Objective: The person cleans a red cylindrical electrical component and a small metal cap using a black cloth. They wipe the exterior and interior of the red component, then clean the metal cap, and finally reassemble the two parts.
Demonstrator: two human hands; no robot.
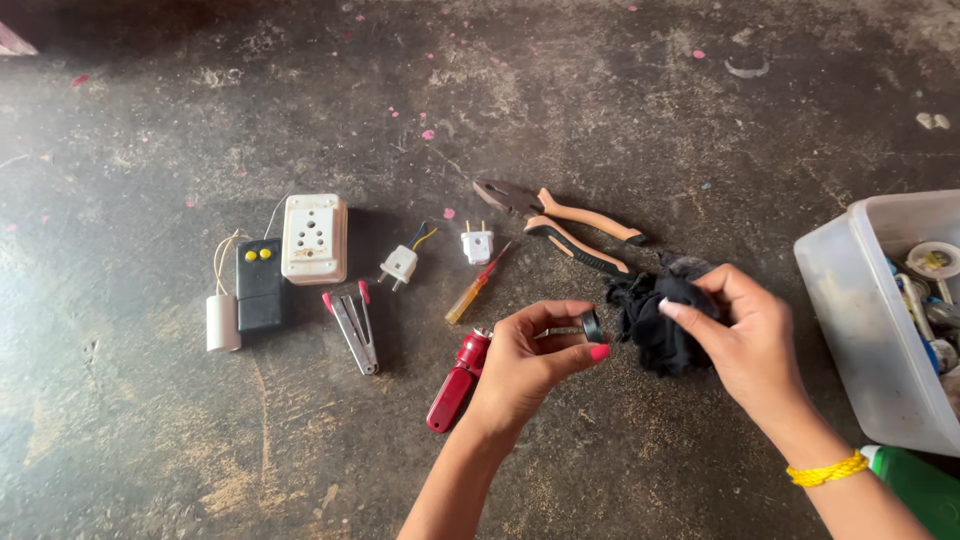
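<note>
My left hand (528,362) pinches a small dark round ring-shaped part (592,326) between thumb and fingers, just above a red torch-like tool (458,382) lying on the floor. My right hand (742,335) grips a crumpled black cloth (655,318) right beside that part. The two hands are close together, the cloth almost touching the ring.
On the dark concrete floor lie orange-and-black pliers (570,222), a small orange screwdriver (478,287), two white plugs (400,265) (478,243), a cream socket box (314,238), a black box with yellow buttons (260,285), a white capacitor (223,322), a wire stripper (354,325). A translucent tub (850,300) of parts and a green bottle (920,488) sit at right.
</note>
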